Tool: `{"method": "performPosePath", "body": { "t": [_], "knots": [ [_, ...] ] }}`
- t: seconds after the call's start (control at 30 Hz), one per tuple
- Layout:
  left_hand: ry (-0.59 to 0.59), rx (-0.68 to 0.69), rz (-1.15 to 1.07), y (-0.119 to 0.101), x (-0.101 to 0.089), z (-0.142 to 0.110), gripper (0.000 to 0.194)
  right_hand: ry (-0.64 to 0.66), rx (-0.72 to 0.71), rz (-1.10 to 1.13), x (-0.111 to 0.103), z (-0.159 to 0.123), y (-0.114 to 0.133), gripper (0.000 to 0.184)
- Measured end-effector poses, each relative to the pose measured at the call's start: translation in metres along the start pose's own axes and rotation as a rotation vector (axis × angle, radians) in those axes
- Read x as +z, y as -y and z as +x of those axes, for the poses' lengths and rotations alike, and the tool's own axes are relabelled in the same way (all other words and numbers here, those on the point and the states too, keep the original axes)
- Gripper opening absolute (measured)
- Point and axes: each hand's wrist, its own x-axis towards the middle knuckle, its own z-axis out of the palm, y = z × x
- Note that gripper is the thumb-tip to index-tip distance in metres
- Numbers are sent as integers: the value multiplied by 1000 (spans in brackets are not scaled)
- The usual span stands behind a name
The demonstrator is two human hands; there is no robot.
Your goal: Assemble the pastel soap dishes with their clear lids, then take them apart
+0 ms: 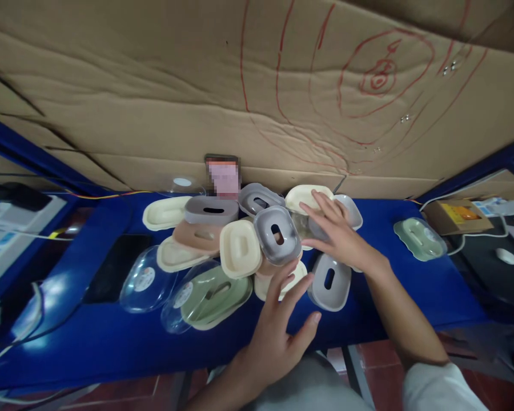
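My left hand (282, 319) hovers at the front of a pile of rounded plastic pieces, its fingers spread and nothing in it. Just beyond its fingertips, a grey plastic tray with a slot (263, 231) lies tilted on the pile beside a cream tray (240, 249). My right hand (336, 228) reaches over the pile's right side with fingers apart, near a cream oval piece (297, 200); whether it touches is unclear. Under its palm a clear cover and a grey piece are partly hidden. Another grey slotted tray (338, 291) lies below my right wrist.
On the blue table (111, 354) are clear covers (139, 294), a green tray (220, 299) and a black flat object (115, 268) at left. A phone (223, 176) leans against the cardboard wall (154, 103). At right stand a green tray with a clear cover (417, 240) and a cardboard box (456, 217).
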Motion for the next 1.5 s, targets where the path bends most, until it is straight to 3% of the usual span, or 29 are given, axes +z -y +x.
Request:
{"method": "performPosePath", "body": {
  "t": [0.07,0.13,0.23,0.3,0.37,0.47,0.53,0.57,0.63,0.7,0.77,0.83,0.9,1.0,1.07,1.13,1.2,1.33,1.4,1.5],
  "knots": [
    [19,11,31,1,-3,-2,60,-99,68,44,-9,-24,-28,65],
    [38,10,30,3,-5,-4,56,-322,300,-69,-10,-71,-74,56],
    [87,23,0,7,-6,-4,51,-564,650,-283,1,-159,-152,62],
    [140,41,-17,8,-4,-2,48,-623,780,-290,12,-210,-188,70],
    [191,54,-43,7,-1,1,46,-614,804,-256,18,-241,-199,69],
    [232,30,-147,4,5,5,50,-640,807,-137,18,-246,-164,56],
    [217,-39,-284,3,12,5,60,-685,819,22,17,-228,-113,53],
    [192,-86,-371,3,15,5,68,-618,801,143,17,-216,-83,58],
    [126,-178,-545,2,21,5,92,-516,639,323,18,-188,-21,65],
    [31,-227,-684,2,23,6,109,-334,357,485,20,-160,33,67],
    [-80,-246,-737,1,21,9,108,-201,228,638,20,-133,67,69],
    [-195,-255,-717,1,14,11,98,-183,194,777,17,-106,76,67],
    [-285,-265,-669,2,7,11,92,-283,218,767,13,-76,64,63],
    [-395,-283,-620,4,1,7,97,-399,282,409,13,-29,29,59],
    [-432,-305,-605,5,0,3,100,-366,301,208,15,-3,12,60],
    [-451,-308,-598,6,0,-1,103,-329,278,156,15,11,9,62],
    [-480,-295,-585,7,-1,-1,106,-249,136,226,9,11,22,65],
    [-513,-276,-587,9,-8,10,109,92,-284,453,-15,-9,69,70],
    [-506,-259,-591,8,-9,16,108,115,-287,510,-23,-18,85,57],
    [-501,-254,-559,7,-8,18,103,-22,-145,629,-23,-20,86,34]
  ]
}}
